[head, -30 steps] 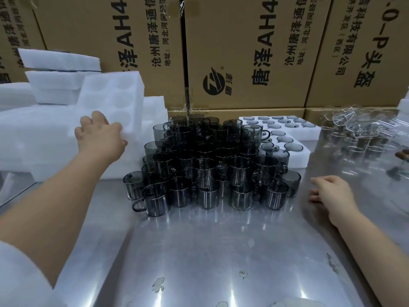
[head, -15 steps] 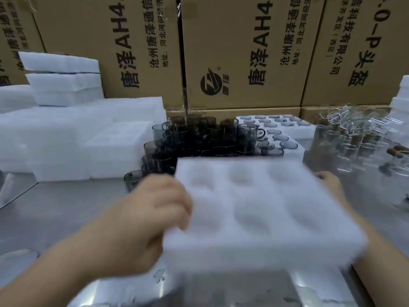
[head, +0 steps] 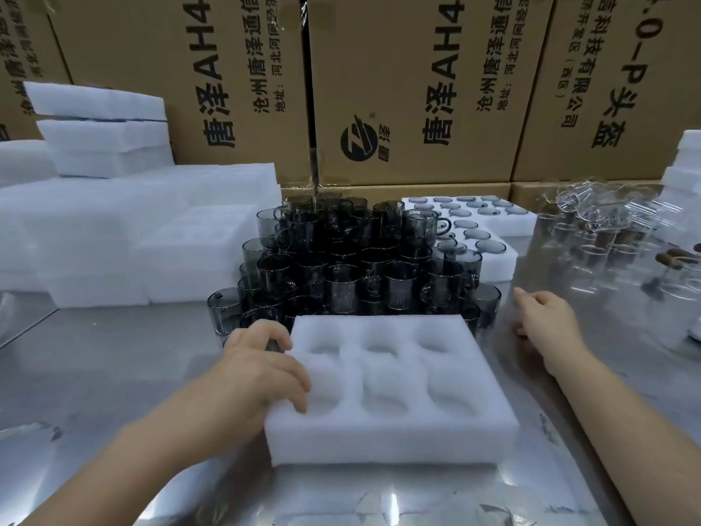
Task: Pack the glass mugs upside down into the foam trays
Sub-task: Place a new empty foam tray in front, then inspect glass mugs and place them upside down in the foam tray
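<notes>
Six empty pockets, two rows of three, face up in the foam tray (head: 394, 423) lying flat on the steel counter (head: 95, 366) at 6 o'clock, long side running left-right. Left hand (head: 261, 370) is clamped on its left edge, fingers over the rim into the near-left pocket. Right hand (head: 546, 320) rests on the counter at 3 o'clock, fingers loosely apart, holding nothing. Smoky glass mugs (head: 341, 260) are piled at 12 o'clock, too many to count, mostly rim-up. Two filled trays (head: 493, 237) sit behind at 1 o'clock, mugs bottom-up.
</notes>
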